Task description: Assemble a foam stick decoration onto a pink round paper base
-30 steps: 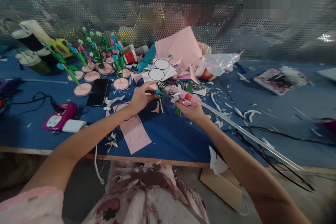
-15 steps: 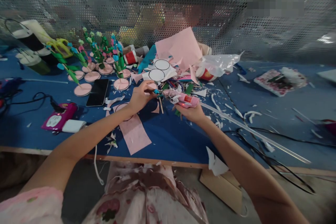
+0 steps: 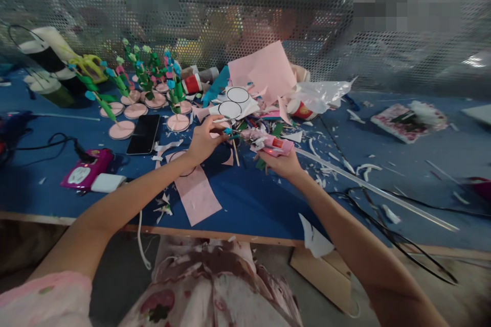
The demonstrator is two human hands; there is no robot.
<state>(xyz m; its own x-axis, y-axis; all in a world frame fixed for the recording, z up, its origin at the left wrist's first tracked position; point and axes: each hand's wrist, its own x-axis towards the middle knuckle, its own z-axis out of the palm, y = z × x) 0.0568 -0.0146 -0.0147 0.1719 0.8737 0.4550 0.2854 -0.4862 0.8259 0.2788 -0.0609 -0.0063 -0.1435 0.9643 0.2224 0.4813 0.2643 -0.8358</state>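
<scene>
My left hand (image 3: pixel 206 140) is closed in a pinch on a small blue flower (image 3: pixel 227 131). A thin wooden stick (image 3: pixel 236 153) slants down just below it; whether it joins the flower I cannot tell. In my right hand (image 3: pixel 282 162) is a pink hot glue gun (image 3: pixel 278 145), its nozzle pointing left at the flower. I cannot make out whether the tip touches. A long clear glue stick (image 3: pixel 376 188) runs out of the gun's back. Beneath the hands lie paper scraps and a pink paper strip (image 3: pixel 197 196).
Several flowers on round pink bases (image 3: pixel 121 130) stand at the left, by a black phone (image 3: pixel 143 134). A magenta power socket (image 3: pixel 87 169) with a white plug lies nearer. Pink sheets (image 3: pixel 264 69) and cups lean at the back. Black cables (image 3: pixel 387 235) loop at the right.
Both hands stay nearly in place. The blue flower has turned or shifted slightly left in my fingers, and the rear end of the glue stick has risen a little.
</scene>
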